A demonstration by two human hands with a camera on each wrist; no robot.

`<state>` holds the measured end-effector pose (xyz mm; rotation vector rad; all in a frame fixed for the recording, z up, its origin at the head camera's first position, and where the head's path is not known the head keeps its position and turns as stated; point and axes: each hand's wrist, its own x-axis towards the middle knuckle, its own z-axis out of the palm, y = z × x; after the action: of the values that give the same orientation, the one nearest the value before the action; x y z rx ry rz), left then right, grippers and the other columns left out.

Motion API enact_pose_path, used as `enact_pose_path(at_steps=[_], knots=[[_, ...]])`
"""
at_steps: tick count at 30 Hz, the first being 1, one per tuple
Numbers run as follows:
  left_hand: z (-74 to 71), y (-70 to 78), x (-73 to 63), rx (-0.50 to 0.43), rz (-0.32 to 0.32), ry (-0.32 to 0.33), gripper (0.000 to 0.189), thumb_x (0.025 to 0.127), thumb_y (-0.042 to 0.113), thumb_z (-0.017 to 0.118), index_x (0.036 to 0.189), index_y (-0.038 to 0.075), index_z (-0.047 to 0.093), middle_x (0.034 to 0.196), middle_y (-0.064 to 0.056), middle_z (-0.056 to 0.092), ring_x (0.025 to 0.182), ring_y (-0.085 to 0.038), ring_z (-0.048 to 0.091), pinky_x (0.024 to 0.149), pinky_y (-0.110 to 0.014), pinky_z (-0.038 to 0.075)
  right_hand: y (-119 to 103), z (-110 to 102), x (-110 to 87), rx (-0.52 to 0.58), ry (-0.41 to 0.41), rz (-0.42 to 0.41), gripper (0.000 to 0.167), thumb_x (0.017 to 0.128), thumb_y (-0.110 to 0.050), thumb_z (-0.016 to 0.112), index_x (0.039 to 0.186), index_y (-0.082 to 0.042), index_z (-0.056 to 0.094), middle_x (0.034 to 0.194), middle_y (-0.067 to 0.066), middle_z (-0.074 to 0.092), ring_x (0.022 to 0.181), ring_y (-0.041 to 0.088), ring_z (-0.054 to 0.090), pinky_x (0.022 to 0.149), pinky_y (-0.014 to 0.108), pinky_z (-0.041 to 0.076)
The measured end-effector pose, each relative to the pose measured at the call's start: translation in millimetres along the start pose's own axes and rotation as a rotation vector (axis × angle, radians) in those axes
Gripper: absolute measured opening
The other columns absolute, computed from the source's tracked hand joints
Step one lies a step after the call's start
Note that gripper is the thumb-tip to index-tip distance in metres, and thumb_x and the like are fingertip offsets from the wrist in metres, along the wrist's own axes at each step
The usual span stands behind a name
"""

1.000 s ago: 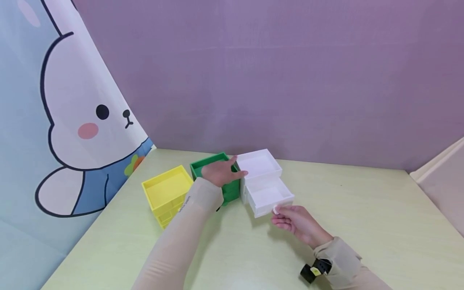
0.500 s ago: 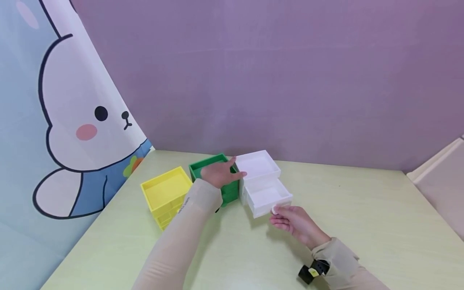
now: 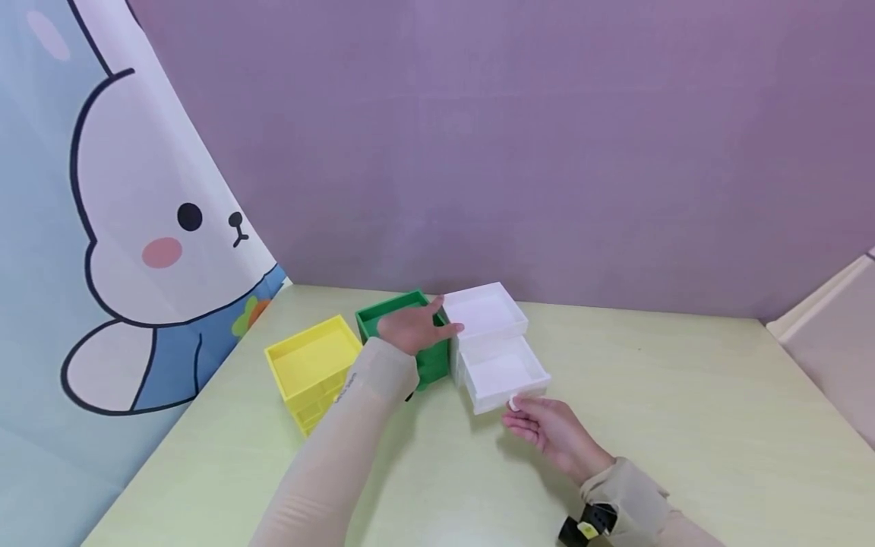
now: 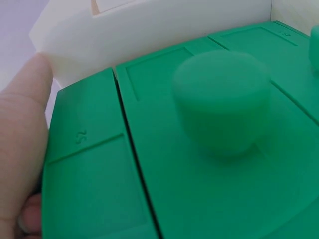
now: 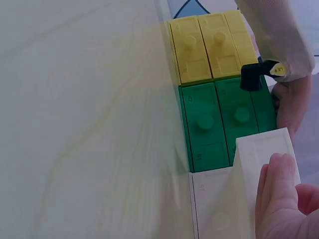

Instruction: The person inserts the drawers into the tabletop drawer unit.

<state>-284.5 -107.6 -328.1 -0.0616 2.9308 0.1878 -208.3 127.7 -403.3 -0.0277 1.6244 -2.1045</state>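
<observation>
A small white drawer cabinet (image 3: 488, 310) has one drawer (image 3: 502, 368) pulled out. At its front, my right hand (image 3: 557, 437) pinches the round white knob (image 3: 514, 403) between thumb and fingertip. Over the green drawer cabinet (image 3: 435, 363) lies my left hand (image 3: 413, 327), with two fingers stretched out to the left edge of the white cabinet. In the left wrist view a straight finger (image 4: 22, 99) touches the white wall, close beside the green drawer fronts and a green knob (image 4: 222, 99). The right wrist view has the drawer front (image 5: 266, 149) partly covered by my right hand.
A yellow drawer cabinet (image 3: 314, 355) stands left of the green one, partly behind my left sleeve. All three sit on a pale wooden table (image 3: 683, 403). Behind rises a purple panel (image 3: 547, 152); a rabbit-print cloth (image 3: 123, 251) hangs at the left.
My right hand has moved slightly toward me, and the white drawer has come out a little further with it. My left hand has kept its place on the cabinets.
</observation>
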Motion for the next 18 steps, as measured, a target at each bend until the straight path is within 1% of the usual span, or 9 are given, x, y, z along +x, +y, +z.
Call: enact_pose_path(at_steps=[3, 5, 11, 15, 18], knots=[[-0.7, -0.4, -0.4, -0.005, -0.002, -0.008, 0.08, 0.085, 0.077, 0.036, 0.152, 0.04, 0.016, 0.051, 0.002, 0.036, 0.042, -0.011, 0.023, 0.047, -0.026, 0.022, 0.4, 2.8, 0.0, 0.009, 0.027, 0.001, 0.013, 0.098, -0.005, 0.049, 0.101, 0.005, 0.058, 0.082, 0.003, 0.066, 0.076, 0.008, 0.066, 0.076, 0.019, 0.051], [-0.8, -0.7, -0.9, -0.006, -0.003, -0.014, 0.08, 0.085, 0.077, 0.036, 0.152, 0.04, 0.015, 0.051, 0.002, 0.035, 0.042, -0.011, 0.022, 0.047, -0.026, 0.021, 0.5, 4.1, 0.6, 0.019, 0.028, -0.002, 0.013, 0.098, -0.005, 0.049, 0.101, 0.004, 0.058, 0.083, 0.003, 0.066, 0.077, 0.008, 0.066, 0.077, 0.019, 0.051], [0.0, 0.3, -1.3, -0.005, -0.002, -0.013, 0.08, 0.084, 0.078, 0.036, 0.152, 0.041, 0.015, 0.05, 0.003, 0.034, 0.041, -0.011, 0.02, 0.046, -0.026, 0.02, -2.0, 3.9, 3.8, 0.034, -0.004, -0.009, 0.012, 0.098, -0.004, 0.048, 0.099, 0.002, 0.059, 0.082, 0.003, 0.067, 0.076, 0.009, 0.067, 0.076, 0.019, 0.051], [-1.6, 0.3, -1.6, -0.007, 0.002, -0.012, 0.08, 0.085, 0.078, 0.036, 0.152, 0.041, 0.015, 0.05, 0.003, 0.034, 0.041, -0.011, 0.02, 0.046, -0.026, 0.02, -4.3, 1.3, 6.3, 0.001, -0.042, -0.008, 0.014, 0.098, -0.003, 0.047, 0.101, 0.006, 0.057, 0.08, 0.004, 0.067, 0.076, 0.009, 0.067, 0.075, 0.02, 0.052], [-3.4, 0.0, -2.8, -0.01, 0.006, -0.007, 0.08, 0.085, 0.077, 0.036, 0.152, 0.041, 0.015, 0.05, 0.003, 0.034, 0.041, -0.01, 0.02, 0.046, -0.026, 0.02, -5.7, 0.2, 7.9, -0.033, -0.054, -0.005, 0.013, 0.097, -0.003, 0.048, 0.101, 0.006, 0.056, 0.08, 0.004, 0.067, 0.076, 0.01, 0.066, 0.074, 0.02, 0.052]])
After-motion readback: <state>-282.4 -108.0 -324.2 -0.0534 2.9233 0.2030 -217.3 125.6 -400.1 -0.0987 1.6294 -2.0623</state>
